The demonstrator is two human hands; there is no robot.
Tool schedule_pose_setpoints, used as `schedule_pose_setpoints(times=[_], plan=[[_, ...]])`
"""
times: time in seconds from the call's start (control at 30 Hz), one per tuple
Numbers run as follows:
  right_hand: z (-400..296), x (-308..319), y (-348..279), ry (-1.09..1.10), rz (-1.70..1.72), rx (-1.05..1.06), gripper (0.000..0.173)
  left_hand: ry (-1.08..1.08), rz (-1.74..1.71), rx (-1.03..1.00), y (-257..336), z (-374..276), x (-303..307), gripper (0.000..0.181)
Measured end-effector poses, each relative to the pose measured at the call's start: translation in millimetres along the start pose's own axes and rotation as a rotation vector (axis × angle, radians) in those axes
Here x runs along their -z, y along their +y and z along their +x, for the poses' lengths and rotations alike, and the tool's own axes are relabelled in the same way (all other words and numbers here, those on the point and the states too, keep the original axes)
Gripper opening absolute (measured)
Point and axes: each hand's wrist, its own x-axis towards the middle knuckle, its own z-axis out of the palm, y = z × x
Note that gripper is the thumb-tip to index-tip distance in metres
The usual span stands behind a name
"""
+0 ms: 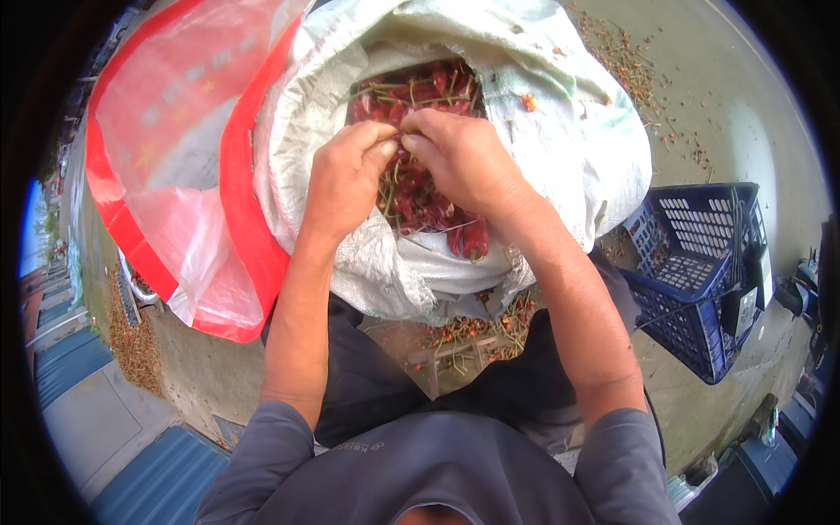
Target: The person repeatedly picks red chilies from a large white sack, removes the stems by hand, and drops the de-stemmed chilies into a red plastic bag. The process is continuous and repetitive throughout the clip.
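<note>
A white woven sack (pixel 558 141) stands before me with its mouth rolled back. Inside lie many dried red chili peppers (pixel 410 190), some with long pale stems. Over the opening, my left hand (pixel 348 170) and my right hand (pixel 459 157) meet with their fingertips almost touching. Thumb and forefinger of each are pinched on a small dark-red piece, which looks like a chili pepper; the fingers cover most of it. Larger chilies (pixel 474 239) lie at the sack's near edge, below my right wrist.
Left of the sack, a clear plastic bag with a red border (pixel 252 164) gapes wide. A blue plastic crate (pixel 695 262) sits on the concrete at right. Stems and bits (pixel 620 62) litter the floor, also between my knees, around a small wooden frame (pixel 453 354).
</note>
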Motion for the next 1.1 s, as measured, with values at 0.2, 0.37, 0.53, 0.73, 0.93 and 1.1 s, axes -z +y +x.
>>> schedule_pose_setpoints(times=[0.2,0.37,0.53,0.73,0.93,1.1], plan=[[-7.8,-0.7,-3.5,-0.042,-0.141,0.092,0.016,-0.035,0.037,-0.175,6.8,0.1,-3.4,0.007],[-7.4,-16.9,-10.2,0.021,-0.152,0.016,0.02,0.071,0.279,-0.369,6.8,2.7,-9.6,0.006],[-4.6,-26.4,-8.8,0.174,0.102,-0.171,0.01,0.039,0.383,-0.375,12.9,2.9,-9.2,0.011],[8.3,-11.4,-10.2,0.013,0.622,-0.634,0.016,0.109,0.211,-0.222,11.8,1.3,-13.9,0.009],[11.6,-5.3,-16.2,0.186,0.265,-0.277,0.013,0.01,-0.393,0.246,9.4,4.4,-8.7,0.021],[22.2,25.9,12.3,0.453,-0.318,-0.08,0.019,-0.1,-0.472,0.227,-5.0,0.2,-5.4,0.02]])
